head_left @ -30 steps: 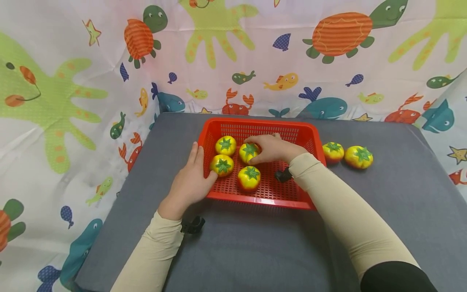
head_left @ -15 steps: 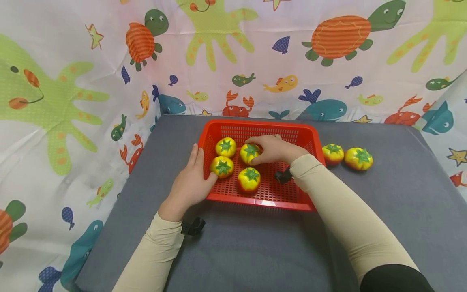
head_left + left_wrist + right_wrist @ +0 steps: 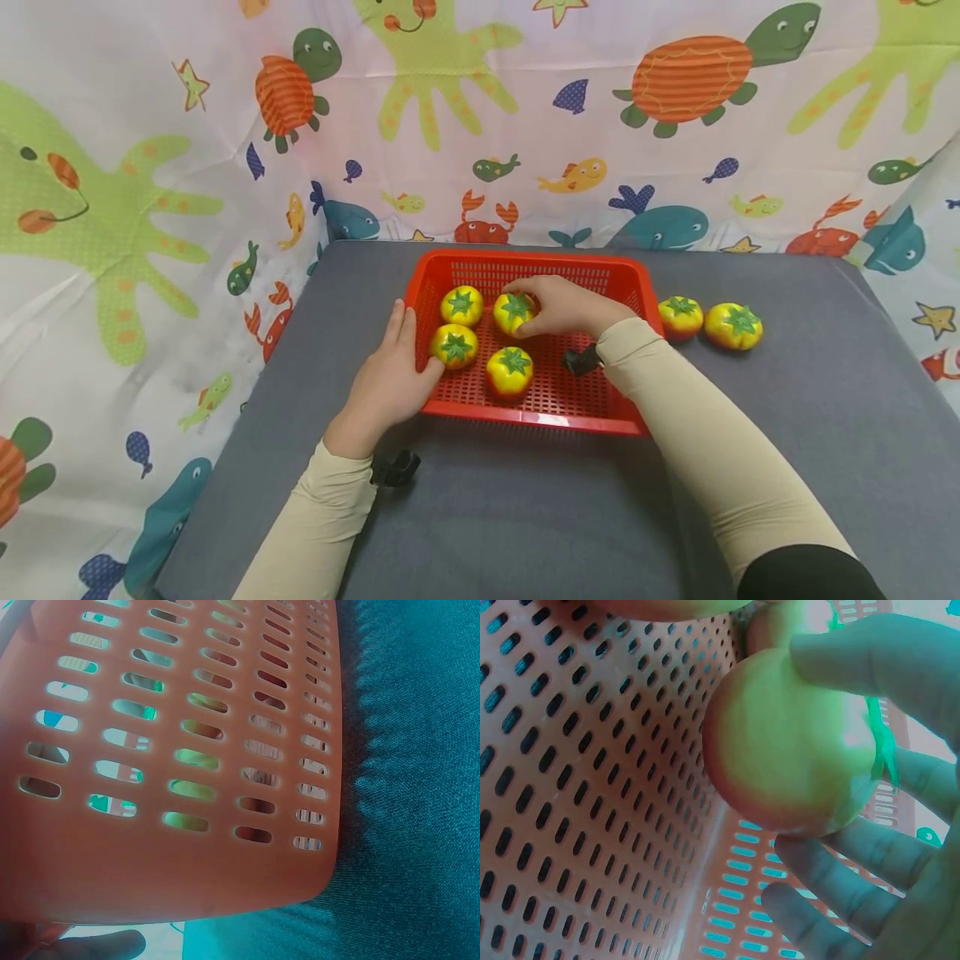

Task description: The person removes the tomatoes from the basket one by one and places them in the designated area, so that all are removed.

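Observation:
Within the red plastic basket (image 3: 536, 419) in the head view, my right hand (image 3: 564, 306) holds a yellow-and-red toy tomato (image 3: 513, 311) with a green leafy cap. The right wrist view shows the thumb on one side of this tomato (image 3: 787, 750) and fingers against the other. My left hand (image 3: 387, 385) grips the basket's left rim, thumb over the edge and fingers along the outside. Close to that thumb lies a toy tomato (image 3: 453, 347), with another tomato (image 3: 461, 306) behind it. A further tomato (image 3: 509, 373) sits nearer the front wall.
Outside the basket on the right, a toy tomato (image 3: 680, 318) stands by the wall and another tomato (image 3: 733, 326) lies beside it. The grey-covered table (image 3: 525, 508) reaches back to a curtain (image 3: 420, 175) printed with sea animals.
The view has tilted up slightly, so everything sits a little lower in the frame. Both hands keep their places on the basket and the toy tomato.

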Motion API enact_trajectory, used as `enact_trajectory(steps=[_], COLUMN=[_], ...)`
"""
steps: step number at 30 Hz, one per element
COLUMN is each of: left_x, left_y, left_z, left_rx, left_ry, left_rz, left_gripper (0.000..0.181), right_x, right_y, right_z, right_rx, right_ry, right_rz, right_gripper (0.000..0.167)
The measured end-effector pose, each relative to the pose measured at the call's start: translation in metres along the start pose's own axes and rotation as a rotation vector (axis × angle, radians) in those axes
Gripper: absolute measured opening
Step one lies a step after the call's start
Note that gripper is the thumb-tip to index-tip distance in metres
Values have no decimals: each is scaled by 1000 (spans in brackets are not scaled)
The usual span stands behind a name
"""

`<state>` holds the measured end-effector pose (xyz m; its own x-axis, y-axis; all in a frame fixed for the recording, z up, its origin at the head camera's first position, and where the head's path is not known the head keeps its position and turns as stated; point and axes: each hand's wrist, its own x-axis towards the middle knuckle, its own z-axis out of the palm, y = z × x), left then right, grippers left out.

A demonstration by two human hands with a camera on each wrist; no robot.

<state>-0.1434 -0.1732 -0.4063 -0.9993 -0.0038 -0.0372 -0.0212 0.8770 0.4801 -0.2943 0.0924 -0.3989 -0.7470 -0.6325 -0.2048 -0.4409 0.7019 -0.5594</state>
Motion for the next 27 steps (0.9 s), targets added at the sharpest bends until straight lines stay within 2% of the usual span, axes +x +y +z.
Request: enact_trajectory(steps=[14, 27], left_x=[-1, 0], left_y=[-1, 0], left_z=[-1, -2], left_rx=[1, 4], left_ry=[-2, -12], left_rz=[4, -3], left_gripper=[90, 90], right_x=[-7, -17], right_y=[-2, -4], right_z=[-6, -10], right_rx=[50, 79], right_ry=[-32, -10], right_rz=[9, 19], right_gripper=[72, 71])
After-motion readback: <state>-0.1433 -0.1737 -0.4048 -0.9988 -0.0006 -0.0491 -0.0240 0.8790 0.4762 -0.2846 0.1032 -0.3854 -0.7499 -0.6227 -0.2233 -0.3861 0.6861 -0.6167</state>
